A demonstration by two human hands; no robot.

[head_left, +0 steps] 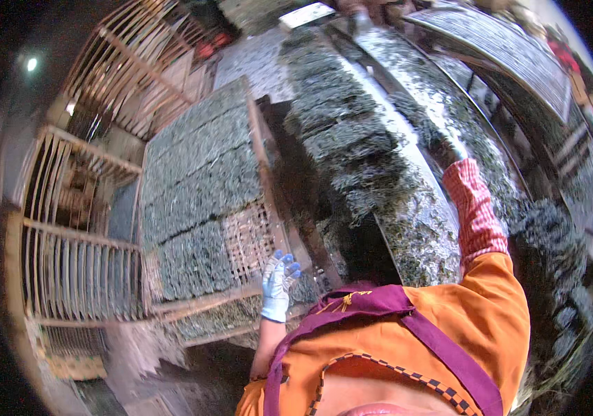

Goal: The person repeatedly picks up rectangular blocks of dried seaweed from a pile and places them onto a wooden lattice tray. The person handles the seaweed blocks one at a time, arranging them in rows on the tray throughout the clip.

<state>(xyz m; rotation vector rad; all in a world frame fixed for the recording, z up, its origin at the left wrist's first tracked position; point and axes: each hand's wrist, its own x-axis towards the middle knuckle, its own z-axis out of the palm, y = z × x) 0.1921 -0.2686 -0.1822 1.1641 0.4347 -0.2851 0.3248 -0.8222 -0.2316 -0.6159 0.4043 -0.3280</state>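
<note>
My left hand, in a pale blue glove with darker blue fingertips, is at the near right corner of a wood-framed woven tray. Its fingers point up and apart, and nothing shows in them. Rows of flattened dark green leafy stuff cover most of the tray; one patch of bare lattice shows near my left hand. My right arm, in a red checked sleeve, stretches forward over the long table. At its end my right hand looks dark and blurred among loose leaves, so its fingers cannot be made out.
Bundles of the leafy stuff lie in a row along the table's left side. Slatted wooden racks stand at the left, holding stacked trays. Another ribbed panel slopes at the far right. More loose leaves heap at the right.
</note>
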